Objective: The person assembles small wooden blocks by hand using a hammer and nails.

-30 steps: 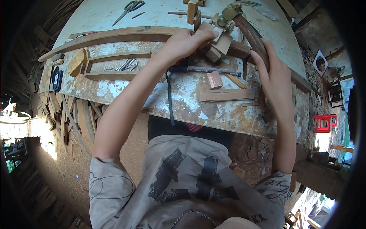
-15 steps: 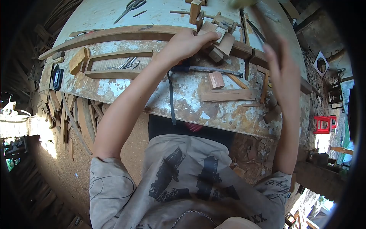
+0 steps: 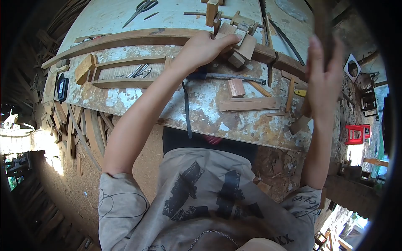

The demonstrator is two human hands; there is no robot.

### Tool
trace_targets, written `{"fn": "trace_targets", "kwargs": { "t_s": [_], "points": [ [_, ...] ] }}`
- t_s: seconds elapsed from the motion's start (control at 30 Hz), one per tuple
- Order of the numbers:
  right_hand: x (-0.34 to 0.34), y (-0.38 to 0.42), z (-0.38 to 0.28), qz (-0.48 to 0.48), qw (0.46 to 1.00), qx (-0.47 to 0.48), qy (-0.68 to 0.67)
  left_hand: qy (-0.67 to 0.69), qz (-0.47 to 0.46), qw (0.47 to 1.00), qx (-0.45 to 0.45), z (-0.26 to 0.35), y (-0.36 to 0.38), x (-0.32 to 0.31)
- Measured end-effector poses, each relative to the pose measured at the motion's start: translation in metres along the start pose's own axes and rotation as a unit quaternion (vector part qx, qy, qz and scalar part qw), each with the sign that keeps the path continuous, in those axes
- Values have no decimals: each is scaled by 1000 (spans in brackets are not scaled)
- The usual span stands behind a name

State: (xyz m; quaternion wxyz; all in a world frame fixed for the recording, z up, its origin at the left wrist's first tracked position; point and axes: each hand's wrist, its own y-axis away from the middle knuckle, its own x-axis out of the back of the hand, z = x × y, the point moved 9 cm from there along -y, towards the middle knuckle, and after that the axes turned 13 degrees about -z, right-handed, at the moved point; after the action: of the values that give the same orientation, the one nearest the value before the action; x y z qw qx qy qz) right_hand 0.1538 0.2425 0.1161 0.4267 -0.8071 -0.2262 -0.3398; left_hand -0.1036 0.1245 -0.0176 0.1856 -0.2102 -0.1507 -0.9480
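Observation:
My left hand (image 3: 209, 48) is closed on small wooden blocks (image 3: 248, 46) at the long wooden bar, thumb pressed on a pale piece (image 3: 240, 37). Raised above the bench's right side, my right hand (image 3: 324, 85) grips the wooden handle of a mallet (image 3: 323, 27). The handle is motion-blurred and the mallet's head is out of view. Just beyond my left hand lies a wooden marking-gauge-like tool (image 3: 243, 20) with a thin rod. Below the blocks are a metal rod-like tool (image 3: 236, 77) and a small wood block (image 3: 236, 88).
A long wooden bar (image 3: 125, 38) crosses the worn bench (image 3: 167, 106). On the left stand a wooden tray (image 3: 125, 83) with several metal nails or bits and a dark case (image 3: 62, 88). Scissors (image 3: 141, 11) lie at the back; a saw blade (image 3: 288, 42) lies right.
My right hand has swung right and outward with the mallet, taking its head out of view. My left hand stays in place on the blocks.

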Motion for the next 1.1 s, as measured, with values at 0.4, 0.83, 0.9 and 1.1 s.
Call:
{"fn": "trace_targets", "kwargs": {
  "t_s": [0.4,0.83,0.9,1.1],
  "points": [
    [18,-5,-10,-10,999,1,-40,-2,4,1000,0,-1,0,0],
    [-9,1,-8,-98,995,11,18,-19,-5,1000,9,10,8,-1],
    [3,-3,-5,-62,998,-28,-19,-3,-4,1000,7,8,5,-1],
    [-17,-10,1,-76,996,35,21,-32,-26,999,9,19,10,-2]
  ]
}}
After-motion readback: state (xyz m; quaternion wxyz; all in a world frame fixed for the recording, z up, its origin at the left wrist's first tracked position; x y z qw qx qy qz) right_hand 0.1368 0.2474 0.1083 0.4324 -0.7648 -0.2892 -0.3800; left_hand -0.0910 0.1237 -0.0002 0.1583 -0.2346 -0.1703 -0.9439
